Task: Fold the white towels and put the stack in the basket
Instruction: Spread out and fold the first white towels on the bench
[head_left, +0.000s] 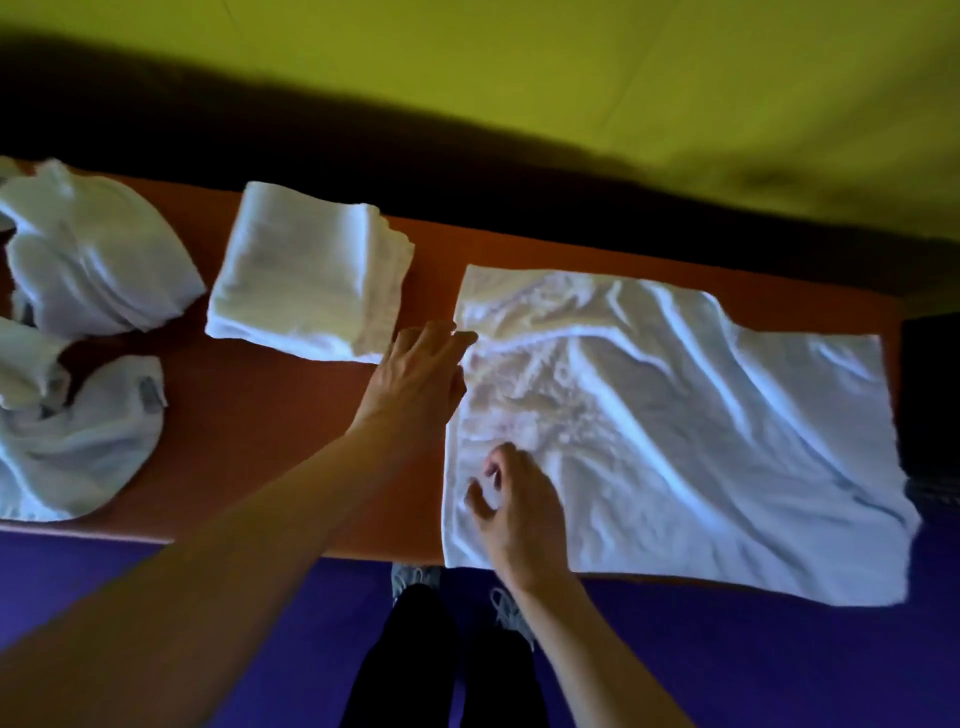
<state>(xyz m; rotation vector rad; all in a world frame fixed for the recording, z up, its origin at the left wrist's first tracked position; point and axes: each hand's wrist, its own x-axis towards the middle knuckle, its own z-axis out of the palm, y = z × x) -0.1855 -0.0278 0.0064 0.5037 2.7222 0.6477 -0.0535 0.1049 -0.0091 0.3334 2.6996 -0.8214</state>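
Observation:
A white towel (675, 415) lies spread and wrinkled on the right half of the orange table (270, 415), its near edge hanging over the table's front. My left hand (421, 379) rests flat at the towel's left edge, fingers extended and touching the cloth. Over the towel's near left corner hovers my right hand (514, 509), fingers curled and apart, holding nothing. A folded stack of white towels (306, 270) sits left of the spread towel. Crumpled unfolded towels (88, 249) lie at the far left. No basket is clearly visible.
More crumpled white cloth (78, 447) lies at the near left of the table. A dark object (930, 395) stands at the table's right end. Purple floor (727, 665) runs below the front edge, with my legs and shoes there. A yellow-green wall is behind.

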